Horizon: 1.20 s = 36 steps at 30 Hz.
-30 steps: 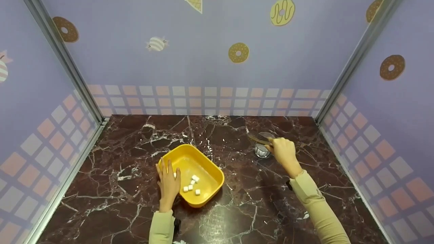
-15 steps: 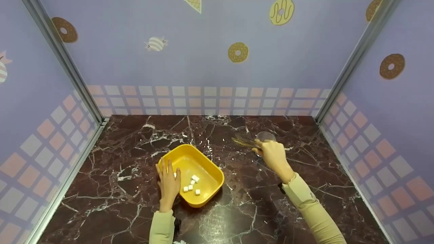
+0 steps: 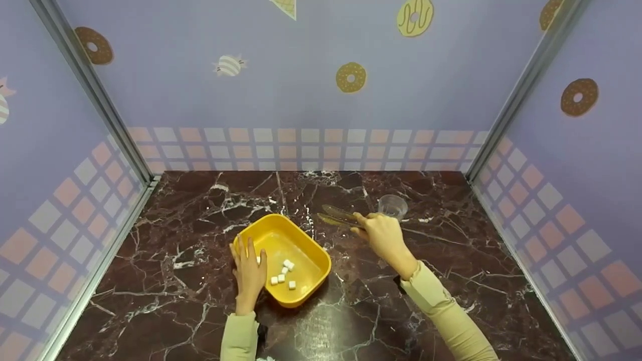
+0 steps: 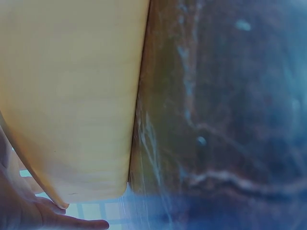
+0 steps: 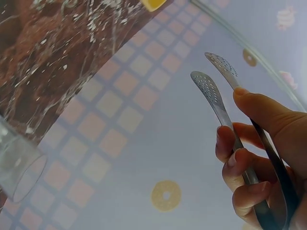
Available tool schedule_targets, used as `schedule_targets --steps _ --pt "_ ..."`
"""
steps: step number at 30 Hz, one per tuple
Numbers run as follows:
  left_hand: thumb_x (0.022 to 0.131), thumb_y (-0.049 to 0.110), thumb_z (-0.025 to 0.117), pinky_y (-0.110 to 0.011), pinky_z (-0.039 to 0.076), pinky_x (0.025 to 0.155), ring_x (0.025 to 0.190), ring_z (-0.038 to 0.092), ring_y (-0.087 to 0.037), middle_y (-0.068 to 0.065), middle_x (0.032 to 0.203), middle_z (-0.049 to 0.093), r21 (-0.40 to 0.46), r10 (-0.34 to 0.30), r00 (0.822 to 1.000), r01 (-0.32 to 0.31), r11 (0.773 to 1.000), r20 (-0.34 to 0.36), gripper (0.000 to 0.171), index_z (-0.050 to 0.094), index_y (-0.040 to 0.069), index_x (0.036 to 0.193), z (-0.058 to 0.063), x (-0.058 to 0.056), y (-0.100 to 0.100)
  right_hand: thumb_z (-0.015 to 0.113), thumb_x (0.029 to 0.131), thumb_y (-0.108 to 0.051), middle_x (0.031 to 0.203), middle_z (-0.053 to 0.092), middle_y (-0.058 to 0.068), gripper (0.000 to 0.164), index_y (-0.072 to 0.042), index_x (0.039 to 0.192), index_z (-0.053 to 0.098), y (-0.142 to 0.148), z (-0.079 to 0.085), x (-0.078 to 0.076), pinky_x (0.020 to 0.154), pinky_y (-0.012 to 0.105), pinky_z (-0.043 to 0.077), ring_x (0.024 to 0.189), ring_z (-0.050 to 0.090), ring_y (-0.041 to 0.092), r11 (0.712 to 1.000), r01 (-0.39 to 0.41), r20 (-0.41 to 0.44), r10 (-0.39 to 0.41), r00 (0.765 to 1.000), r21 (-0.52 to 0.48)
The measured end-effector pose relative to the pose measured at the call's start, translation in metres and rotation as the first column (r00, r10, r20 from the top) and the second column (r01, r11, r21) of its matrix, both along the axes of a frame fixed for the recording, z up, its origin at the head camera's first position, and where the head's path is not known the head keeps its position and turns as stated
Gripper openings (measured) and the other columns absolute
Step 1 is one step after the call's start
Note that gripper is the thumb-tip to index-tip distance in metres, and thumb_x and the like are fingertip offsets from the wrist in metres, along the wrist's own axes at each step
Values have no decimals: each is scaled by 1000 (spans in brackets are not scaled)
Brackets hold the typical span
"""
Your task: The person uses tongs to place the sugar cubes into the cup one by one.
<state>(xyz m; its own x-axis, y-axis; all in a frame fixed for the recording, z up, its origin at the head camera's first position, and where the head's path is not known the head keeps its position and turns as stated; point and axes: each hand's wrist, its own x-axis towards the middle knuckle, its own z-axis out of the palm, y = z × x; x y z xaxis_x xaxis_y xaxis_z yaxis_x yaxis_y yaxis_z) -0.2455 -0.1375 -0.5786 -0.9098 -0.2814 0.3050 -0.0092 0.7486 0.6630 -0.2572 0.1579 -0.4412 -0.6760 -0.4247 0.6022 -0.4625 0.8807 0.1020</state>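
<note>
Yellow marks out the tub [image 3: 317,253] on my head view: open-topped, round-cornered, set at an angle on the table [image 3: 165,301], a little left of the middle. White cubes [image 3: 292,285] lie on its floor, loosely grouped toward the near side, some of them touching. One more peeps out beside the left hand [image 3: 249,271], partly covered, so I can't give a firm count.

That hand lies over the tub's left rim, fingers spread and nearly straight, touching it without wrapping round it. My left wrist view is mostly the tub's outer wall, with fingers in the lower corner.

Clear and see-through, the cup [image 3: 393,206] stands upright to the right of the tub and well apart from it, mouth up, just beyond the right hand [image 3: 383,235]. I can't tell from either view whether anything is inside it.

The right hand is curled round metal tongs [image 3: 336,215]. On the right wrist view I see the thumb on one arm and fingers round the other, and the two holed ends standing apart with a gap between them. From the head they point left, toward the tub, between it and the cup.

Pale sleeves [image 3: 446,311] cover both forearms, and a lilac wall [image 3: 291,100] with doughnuts on it stands behind the table.
</note>
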Motion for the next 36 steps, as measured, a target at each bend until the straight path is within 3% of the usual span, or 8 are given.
schedule_targets --steps 8,14,24,36 --pt "92 24 46 -74 28 82 135 4 -43 -19 148 16 -3 -2 1000 2 1000 11 52 34 0 136 1 0 0 69 69 -39 64 64 1 33 -17 94 69 -21 -10 6 45 33 44 55 59 20 999 -44 0 44 999 11" --pt "91 24 47 -73 29 83 135 6 -43 -18 148 17 -4 11 1000 -11 1000 -10 51 35 1 135 0 0 0 67 69 -43 63 64 0 30 -19 87 69 -37 -21 14 42 31 42 53 58 18 993 -82 12 81 997 81" --pt "92 25 45 -74 27 84 136 4 -41 -17 148 16 14 2 1000 -2 1000 -10 51 34 3 136 0 1 0 67 72 -42 65 64 -4 25 -20 82 66 -55 -37 25 42 29 40 54 57 15 955 -182 101 162 982 233" --pt "91 24 46 -73 28 83 136 4 -41 -17 148 16 11 10 1000 -10 1000 3 52 34 3 137 0 -1 1 69 67 -44 59 62 -5 23 -22 70 64 -63 -54 29 40 27 36 47 53 12 917 -271 165 231 959 292"
